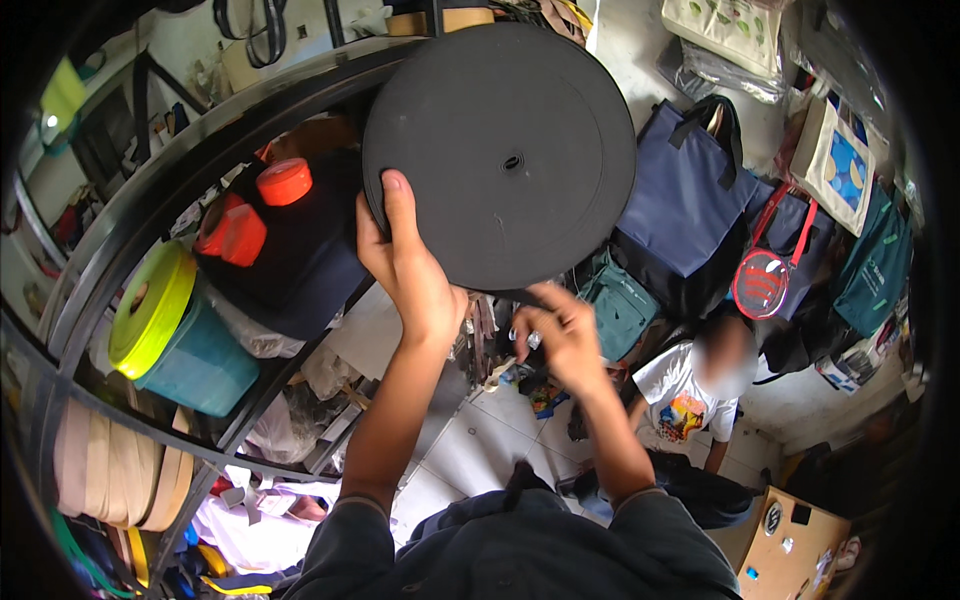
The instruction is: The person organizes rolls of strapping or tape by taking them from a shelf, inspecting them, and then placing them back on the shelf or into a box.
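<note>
In the head view, our left hand (420,285) has the black roll (490,155) by its low left edge. Our thumb lies flat on the front, and the other fingers go round to the back, so the roll is pinched between them. The roll is up above the grip with its flat side to us, and most of it sticks out to the right of our thumb. Our right hand (565,335) is just under the bottom edge, to the right of the grip. Its fingers are bent, but we cannot tell if they pinch a loose end or only touch the edge.

We think the roll is a bit heavy, as it is wide and wound tight. It looks like strap, so one layer should bend easily while the whole disc feels firm. It should not be very slippery or break. The middle might pop out if it tips, so a good hold is both sides of the edge, or a palm under the back.

The back of the roll is hidden, and so are most of our left fingers. Our right hand is blurry. The roll covers part of the shelf (250,118) left of the grip. Low and right of the grip, a blur covers a person's (680,395) head.
</note>
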### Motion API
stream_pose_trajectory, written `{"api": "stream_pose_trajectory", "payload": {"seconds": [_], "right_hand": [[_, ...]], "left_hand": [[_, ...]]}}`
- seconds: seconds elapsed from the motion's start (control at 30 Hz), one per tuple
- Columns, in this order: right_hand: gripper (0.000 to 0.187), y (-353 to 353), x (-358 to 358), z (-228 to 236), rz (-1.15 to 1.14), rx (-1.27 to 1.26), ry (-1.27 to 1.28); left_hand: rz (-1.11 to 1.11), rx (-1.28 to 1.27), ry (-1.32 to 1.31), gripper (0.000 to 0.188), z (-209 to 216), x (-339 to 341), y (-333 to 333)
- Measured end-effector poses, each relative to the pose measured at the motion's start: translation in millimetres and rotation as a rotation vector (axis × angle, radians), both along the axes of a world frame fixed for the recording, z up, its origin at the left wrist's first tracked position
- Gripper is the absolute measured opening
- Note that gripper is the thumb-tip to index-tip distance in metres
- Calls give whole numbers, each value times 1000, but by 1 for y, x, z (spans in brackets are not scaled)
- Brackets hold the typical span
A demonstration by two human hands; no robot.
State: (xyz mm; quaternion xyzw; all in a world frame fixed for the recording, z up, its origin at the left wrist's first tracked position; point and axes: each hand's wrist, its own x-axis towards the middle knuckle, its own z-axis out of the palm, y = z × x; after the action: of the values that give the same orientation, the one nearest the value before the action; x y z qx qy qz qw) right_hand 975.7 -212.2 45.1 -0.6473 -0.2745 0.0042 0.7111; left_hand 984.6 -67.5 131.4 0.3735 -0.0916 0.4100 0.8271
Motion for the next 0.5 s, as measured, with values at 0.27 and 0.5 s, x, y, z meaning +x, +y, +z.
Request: {"api": "stream_pose_trajectory", "payload": {"seconds": [0.27, 0.5], "right_hand": [[30, -37, 97, 16, -23, 548, 150], [50, -25, 185, 38, -504, 902, -19]], "left_hand": [[48, -65, -33, 42, -5, 75, -39], [101, -70, -80, 55, -3, 154, -81]]}}
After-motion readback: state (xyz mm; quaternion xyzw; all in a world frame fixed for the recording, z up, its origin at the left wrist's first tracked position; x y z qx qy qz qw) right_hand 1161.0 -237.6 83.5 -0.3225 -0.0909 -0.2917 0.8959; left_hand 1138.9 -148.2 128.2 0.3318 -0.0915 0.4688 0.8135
